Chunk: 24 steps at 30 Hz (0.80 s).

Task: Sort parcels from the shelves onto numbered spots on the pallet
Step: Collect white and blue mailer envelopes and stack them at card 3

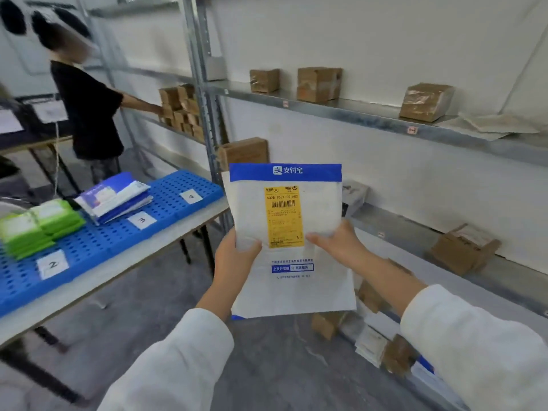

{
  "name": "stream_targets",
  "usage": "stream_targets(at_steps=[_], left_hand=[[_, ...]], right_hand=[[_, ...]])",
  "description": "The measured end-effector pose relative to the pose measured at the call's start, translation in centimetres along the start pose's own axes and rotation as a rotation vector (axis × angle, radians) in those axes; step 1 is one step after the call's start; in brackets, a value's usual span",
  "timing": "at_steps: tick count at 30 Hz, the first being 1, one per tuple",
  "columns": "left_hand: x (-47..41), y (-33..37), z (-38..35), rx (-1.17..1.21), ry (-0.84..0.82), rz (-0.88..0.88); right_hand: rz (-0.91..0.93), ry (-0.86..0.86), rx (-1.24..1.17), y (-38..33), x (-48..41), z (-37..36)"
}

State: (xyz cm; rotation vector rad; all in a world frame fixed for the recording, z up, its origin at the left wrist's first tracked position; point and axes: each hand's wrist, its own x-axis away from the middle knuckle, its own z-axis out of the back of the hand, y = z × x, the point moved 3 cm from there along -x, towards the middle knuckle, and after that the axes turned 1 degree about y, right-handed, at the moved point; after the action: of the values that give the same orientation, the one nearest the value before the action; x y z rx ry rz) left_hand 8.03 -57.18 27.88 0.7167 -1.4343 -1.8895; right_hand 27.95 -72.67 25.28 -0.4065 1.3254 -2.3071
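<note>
Between left hand (pixel 235 258) and right hand (pixel 345 244), fingers (pixel 252 246) pinch upright mailer (pixel 318 207)

White plaster wall (pixel 370 40) behind, plain, faintly stained. Grey metal shelving (pixel 355 111) along wall, several tiers, perforated uprights (pixel 204 84), from right foreground to far left. Grey concrete floor (pixel 133 321), scuffed, mottled. At left, white-edged table (pixel 118 266) on thin black legs (pixel 208 250). Beyond it second table (pixel 29 134), dark top, wood edge, black crossed legs. Person in black shirt (pixel 89 114) stands at far shelving, arm reaching toward it. Light even, diffuse; soft shadows under shelf boards.
</note>
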Motion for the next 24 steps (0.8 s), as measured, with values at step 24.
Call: stream_targets(at_steps=[24], left_hand=[[-11.7, -7.2, 24.9, -0.123, 0.530, 0.209]], right_hand=[[0.288, -0.508, 0.001, -18.5, -13.1, -31.6]])
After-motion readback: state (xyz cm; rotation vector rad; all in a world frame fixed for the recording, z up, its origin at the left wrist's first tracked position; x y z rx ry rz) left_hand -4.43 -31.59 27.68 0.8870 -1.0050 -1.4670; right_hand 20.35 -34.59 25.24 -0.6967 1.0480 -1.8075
